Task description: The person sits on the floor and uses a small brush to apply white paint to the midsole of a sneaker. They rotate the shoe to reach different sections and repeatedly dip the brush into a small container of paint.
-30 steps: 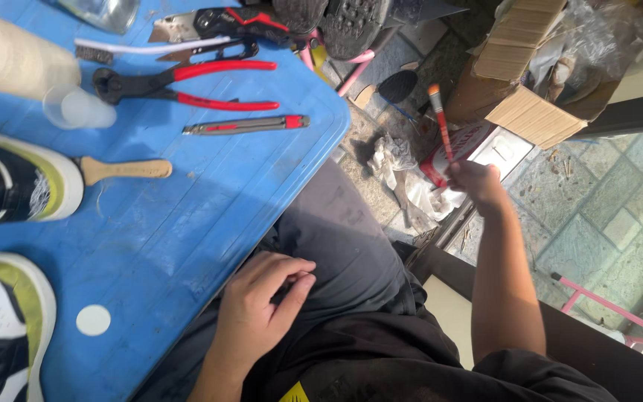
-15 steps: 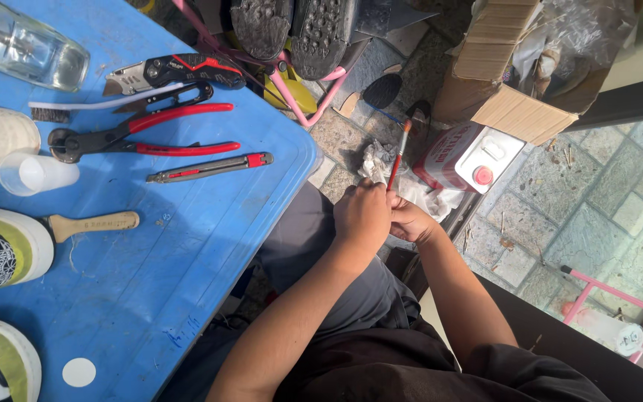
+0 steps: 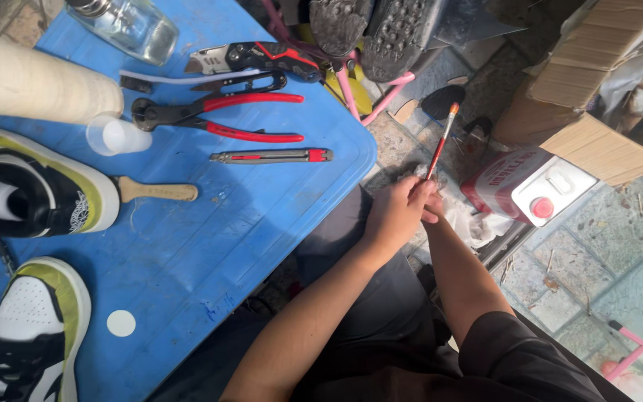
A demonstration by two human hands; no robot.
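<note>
A thin paintbrush (image 3: 440,141) with a red handle and orange ferrule points up and away just beyond the blue table's right corner (image 3: 336,179). My left hand (image 3: 394,214) is closed around its lower end. Pressed against it from the right is my right hand (image 3: 432,217), mostly hidden behind the left, with its fingers also on the handle. Both hands hover over my dark trousers (image 3: 381,298), and a crumpled white cloth (image 3: 466,216) lies right beside them.
On the blue table lie red-handled pliers (image 3: 217,115), a slim box cutter (image 3: 273,156), a folding utility knife (image 3: 254,56), a wooden-handled brush (image 3: 158,192), a glass bottle (image 3: 124,26), a small plastic cup (image 3: 113,136) and two sneakers (image 3: 31,197). A white jug with red cap (image 3: 530,186) and a cardboard box (image 3: 589,97) stand on the floor.
My right hand brought the paintbrush in from the far right. My left hand rose off my lap and closed over it. The view shifted toward the table.
</note>
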